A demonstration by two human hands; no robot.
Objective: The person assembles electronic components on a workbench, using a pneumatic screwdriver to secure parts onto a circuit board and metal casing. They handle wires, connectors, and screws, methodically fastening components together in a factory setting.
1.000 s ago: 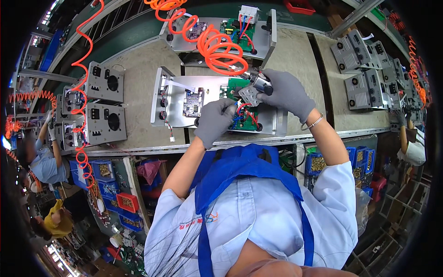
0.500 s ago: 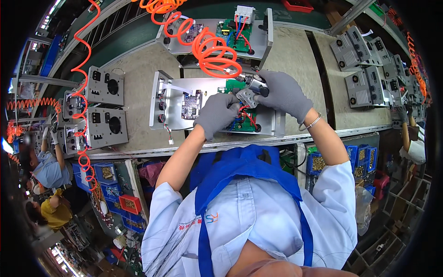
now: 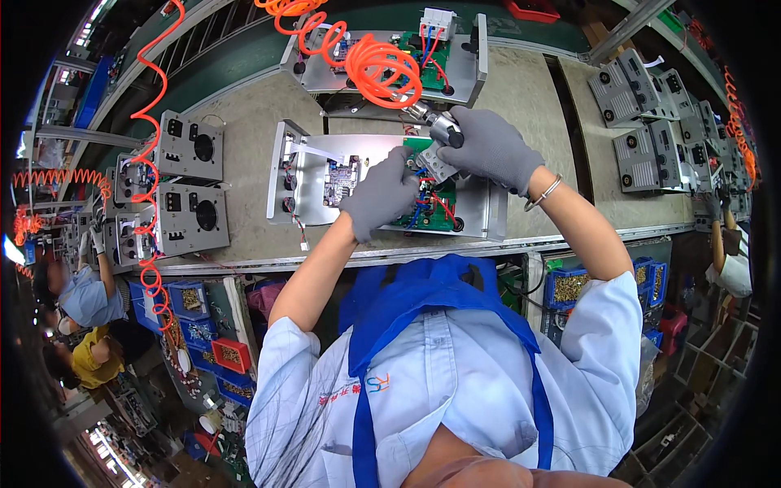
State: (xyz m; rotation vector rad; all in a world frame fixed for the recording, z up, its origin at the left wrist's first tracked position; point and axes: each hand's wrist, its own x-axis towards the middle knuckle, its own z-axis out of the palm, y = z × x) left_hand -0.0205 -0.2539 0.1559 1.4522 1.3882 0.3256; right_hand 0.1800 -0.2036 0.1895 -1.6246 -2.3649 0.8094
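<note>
My right hand [image 3: 493, 151], in a grey glove, is closed round a silver air screwdriver [image 3: 443, 128] fed by an orange coiled hose [image 3: 382, 71]. Under its fingers a pale grey terminal block [image 3: 437, 162] sits tilted above a green circuit board [image 3: 446, 195]. Red and blue wires [image 3: 423, 213] run below the block. My left hand [image 3: 381, 193], gloved too, reaches over the board's left side with bent fingers at the block and wires; what they grip is hidden. Both boards lie in an open metal chassis [image 3: 313, 203], the smaller purple board [image 3: 342, 180] at left.
Behind stands another open chassis [image 3: 480, 61] with a white breaker [image 3: 438, 24]. Grey finished units line the bench at left [image 3: 193, 220] and right [image 3: 647, 154]. Screw bins [image 3: 568, 286] hang below the bench edge. Co-workers [image 3: 89, 285] are at both sides.
The screwdriver has moved up, away from me, with my right hand. Its coiled hose is bunched higher. My left hand has shifted slightly up, its fingers now further over the board.
</note>
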